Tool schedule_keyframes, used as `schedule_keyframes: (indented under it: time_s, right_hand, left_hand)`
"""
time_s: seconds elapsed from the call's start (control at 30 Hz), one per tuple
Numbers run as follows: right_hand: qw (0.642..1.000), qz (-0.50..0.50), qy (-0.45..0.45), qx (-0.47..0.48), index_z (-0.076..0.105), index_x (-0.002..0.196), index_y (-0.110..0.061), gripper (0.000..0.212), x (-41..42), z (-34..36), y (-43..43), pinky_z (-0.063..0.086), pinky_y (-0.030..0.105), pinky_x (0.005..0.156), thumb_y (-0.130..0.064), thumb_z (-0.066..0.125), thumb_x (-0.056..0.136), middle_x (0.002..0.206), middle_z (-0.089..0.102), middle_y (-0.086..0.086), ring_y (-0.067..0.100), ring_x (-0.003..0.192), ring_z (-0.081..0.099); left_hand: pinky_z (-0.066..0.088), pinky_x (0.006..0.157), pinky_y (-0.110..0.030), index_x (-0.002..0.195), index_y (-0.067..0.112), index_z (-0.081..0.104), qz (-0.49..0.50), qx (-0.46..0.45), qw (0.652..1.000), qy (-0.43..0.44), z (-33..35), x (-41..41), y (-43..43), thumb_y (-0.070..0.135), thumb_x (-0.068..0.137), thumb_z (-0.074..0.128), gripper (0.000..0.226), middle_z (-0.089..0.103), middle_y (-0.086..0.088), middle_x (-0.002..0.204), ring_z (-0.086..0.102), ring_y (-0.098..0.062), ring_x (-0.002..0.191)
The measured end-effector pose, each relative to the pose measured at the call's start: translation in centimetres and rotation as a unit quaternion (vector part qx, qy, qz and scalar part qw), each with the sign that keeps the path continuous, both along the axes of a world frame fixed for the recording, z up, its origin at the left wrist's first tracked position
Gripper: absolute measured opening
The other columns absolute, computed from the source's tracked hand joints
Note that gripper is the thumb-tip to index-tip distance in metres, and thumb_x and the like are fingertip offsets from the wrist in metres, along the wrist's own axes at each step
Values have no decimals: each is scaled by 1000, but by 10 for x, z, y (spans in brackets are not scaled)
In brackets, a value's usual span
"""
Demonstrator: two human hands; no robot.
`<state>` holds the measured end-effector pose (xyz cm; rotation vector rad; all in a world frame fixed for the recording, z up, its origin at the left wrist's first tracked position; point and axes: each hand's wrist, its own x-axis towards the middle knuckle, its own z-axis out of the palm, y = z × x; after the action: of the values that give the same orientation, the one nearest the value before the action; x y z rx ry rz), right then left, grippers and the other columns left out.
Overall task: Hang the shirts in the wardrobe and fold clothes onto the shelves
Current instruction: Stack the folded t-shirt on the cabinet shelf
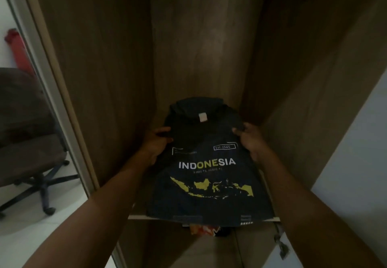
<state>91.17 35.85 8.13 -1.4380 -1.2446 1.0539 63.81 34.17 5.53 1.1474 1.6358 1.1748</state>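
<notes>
Inside the open wardrobe, on its wooden shelf, lies a folded dark shirt printed with INDONESIA and a yellow map; its collar end, with a small white label, points toward the back panel; its hem reaches the shelf's front edge and hangs slightly over it; the shirt fills most of the shelf from side to side. The person's left hand grips the shirt's left side near the shoulder, thumb laid on top and fingers curled round the edge; the right hand pinches the right side at the same height, thumb over the cloth; whether any fingers lie between shirt and shelf I cannot tell in this dim light.

As I judge it, this is the setting-down of one folded garment; the fold looks finished and the shirt is on, or all but on, the shelf; what remains for it is to let go and perhaps push it back so nothing overhangs the front edge. Under the shelf, near that front edge, a bit of orange and white cloth shows, so another garment may be stored in the compartment below; I cannot make out more. No hung shirt shows in the part of the wardrobe in view, so the hanging half of the job cannot be judged from here. Off to the left of the wardrobe stands an office chair on the pale floor.
</notes>
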Motion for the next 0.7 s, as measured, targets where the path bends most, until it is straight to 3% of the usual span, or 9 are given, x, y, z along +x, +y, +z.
schedule_keyframes:
  time_s: [0.1, 0.27, 0.33, 0.4, 0.5, 0.57, 0.63, 0.7]
  right_hand:
    - [991, 7, -121, -53, 54, 129, -12, 29, 0, -16, -1, 49, 39, 95, -14, 55, 100, 121, 60, 10, 30, 111, 61]
    - [986, -18, -163, -26, 55, 130, -11, 33, 5, -25, 8, 45, 38, 103, -19, 58, 98, 127, 59, 7, 31, 116, 58]
    - [971, -31, -236, -9, 50, 137, -15, 44, 15, -31, 16, 46, 44, 103, -27, 60, 96, 133, 58, 10, 34, 118, 58]
    - [956, -45, -282, 60, 44, 141, -21, 49, 12, -22, 5, 47, 50, 102, -30, 58, 95, 137, 55, 12, 34, 120, 56]
    - [934, 24, -330, 135, 40, 146, -28, 47, -8, -4, -40, 41, 45, 108, -39, 49, 101, 149, 41, 5, 26, 131, 47]
    - [914, 121, -381, 74, 30, 153, -30, 57, -18, -13, -72, 33, 40, 114, -50, 43, 101, 159, 26, 2, 23, 143, 33]
    - [886, 163, -433, 24, 16, 158, -31, 69, -18, -35, -91, 19, 43, 121, -62, 34, 99, 166, 9, -1, 22, 152, 10]
    - [876, 154, -457, 10, 8, 159, -33, 75, -14, -56, -96, 9, 44, 124, -70, 24, 96, 167, -2, -6, 18, 153, -4]
  left_hand:
    - [48, 101, -42, 133, 18, 58, -4, -34, 999, 22, -12, -1, 0, 0, 94, 57, 42, 53, -19, 138, 55, -36, 121]
    - [50, 79, -26, 134, 20, 56, -25, -2, 999, 28, -11, -1, 5, -2, 91, 62, 48, 53, -8, 133, 59, -24, 103]
    - [49, 94, -33, 140, 17, 49, -22, 4, 995, 100, -8, 2, 4, 3, 91, 64, 53, 47, -10, 144, 54, -28, 118]
    - [37, 112, -41, 149, 19, 37, -22, 53, 973, 223, 1, 8, -3, 15, 92, 67, 65, 36, -9, 154, 40, -29, 137]
    - [33, 116, -47, 153, 30, 27, -144, 120, 933, 308, 7, 23, -38, 41, 91, 65, 74, 24, -3, 160, 29, -25, 144]
    - [27, 119, -49, 154, 35, 20, -232, 66, 891, 384, -6, 34, -65, 66, 84, 58, 86, 17, 2, 163, 19, -27, 149]
    - [10, 123, -49, 156, 37, 9, -253, 4, 853, 456, -23, 38, -84, 79, 83, 45, 92, 4, 4, 166, 0, -26, 152]
    - [1, 123, -45, 156, 39, 4, -244, -2, 848, 470, -30, 38, -93, 83, 83, 35, 90, -4, 7, 166, -10, -22, 152]
